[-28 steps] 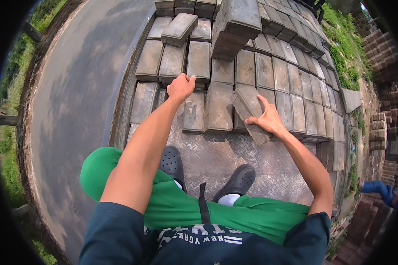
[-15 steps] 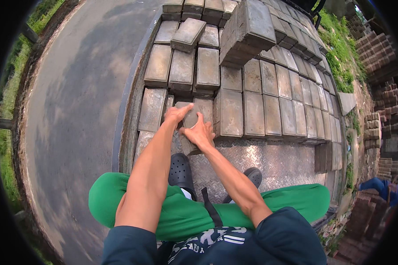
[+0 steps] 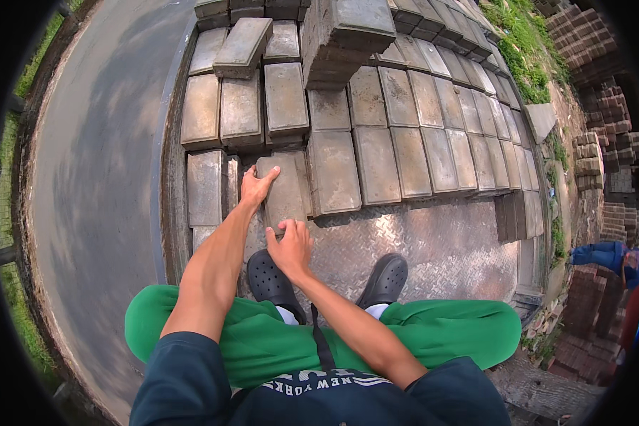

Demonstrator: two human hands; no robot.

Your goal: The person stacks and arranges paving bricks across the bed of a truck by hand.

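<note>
A grey rectangular concrete paving block [image 3: 285, 195] lies with its broad face up at the near left of the stacked rows. My left hand [image 3: 255, 187] grips its far left corner, the thumb over the top face and the fingers along the side. Just short of the block's near end, my right hand [image 3: 292, 247] is open with bent, spread fingers and nothing in it. Another paving block [image 3: 206, 188] sits to the left, past a narrow gap with a block on edge. Directly right of the gripped block, a higher paving block [image 3: 334, 174] overhangs the metal bed.
Patterned metal flooring [image 3: 419, 241] lies under my dark clogs [image 3: 383, 280]. A tall stack of blocks [image 3: 344, 42] rises ahead. The bed's side rail [image 3: 167, 206] borders a grey road [image 3: 96, 177]. At right, a person in blue [image 3: 603, 255] is near brick piles.
The block, earlier tilted between both hands, now lies flat. My right hand has let go and drawn back toward me, while my left stays at the corner. The camera view has shifted.
</note>
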